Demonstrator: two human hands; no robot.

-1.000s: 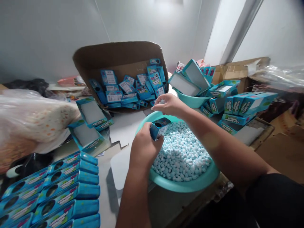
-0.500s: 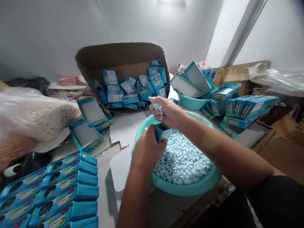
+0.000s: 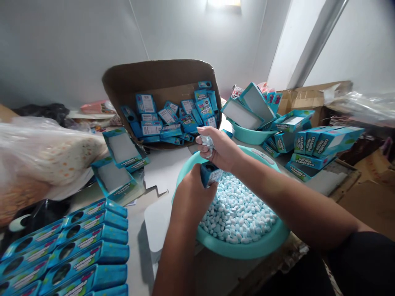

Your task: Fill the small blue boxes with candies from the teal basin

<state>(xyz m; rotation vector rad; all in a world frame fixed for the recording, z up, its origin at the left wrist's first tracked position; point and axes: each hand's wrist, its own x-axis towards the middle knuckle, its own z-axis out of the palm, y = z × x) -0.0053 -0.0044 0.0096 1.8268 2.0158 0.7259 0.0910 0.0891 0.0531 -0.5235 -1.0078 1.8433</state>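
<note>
My left hand (image 3: 195,191) is closed around a small blue candy box (image 3: 210,174), whose dark round opening faces up, over the left side of a turquoise basin (image 3: 234,250). Just above that box, my right hand (image 3: 217,148) is curled around a handful of small candies (image 3: 207,143); some show between the fingers. Pale blue and white candies (image 3: 240,209) fill the basin. The two hands are close together, and the right wrist hides part of the basin's far side.
A cardboard carton (image 3: 160,78) behind the basin holds many small blue boxes. Rows of blue boxes (image 3: 83,246) stand at front left. Display trays (image 3: 119,148) lie at left, and more trays (image 3: 253,107) are heaped at right. A clear bag (image 3: 46,156) bulges at far left.
The whole view has shifted slightly downward and right. Both hands stay nearly in place, the right still gripping candies over the box in the left.
</note>
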